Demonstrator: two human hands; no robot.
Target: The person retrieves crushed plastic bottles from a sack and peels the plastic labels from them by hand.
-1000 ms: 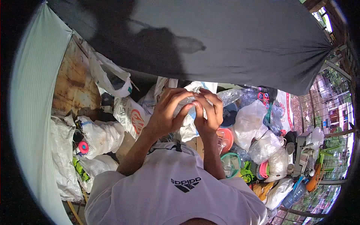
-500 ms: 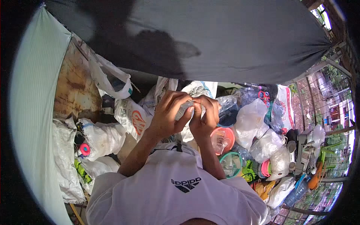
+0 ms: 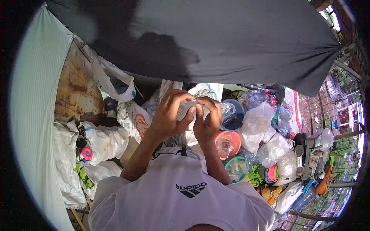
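Note:
Between my two hands is a thin, see-through piece of plastic that looks like a clear plastic cup [image 3: 185, 107]; fingers cover much of it. My left hand [image 3: 169, 111] curls around its left side, with the thumb pointing inward. My right hand [image 3: 208, 115] pinches its near right edge, thumb upright against the bent fingers. The thumbs are close together in front of my chest. To the right of my right hand are a blue tub [image 3: 239, 120] with clear plastic in it, a red-orange tub [image 3: 237, 143] holding clear cups, and a green-rimmed tub [image 3: 246, 169].
A dark cloth [image 3: 239, 42] hangs across the far side. White sacks [image 3: 133, 119] lie on the left, near a rusty board [image 3: 79, 86]. Stuffed clear plastic bags [image 3: 258, 123] and a blue water bottle [image 3: 304, 198] fill the right, beside wire mesh [image 3: 323, 100].
My fingers have shifted on the clear plastic, and my right hand has moved slightly left. More of the blue tub shows. The dark cloth's right lower edge hangs lower.

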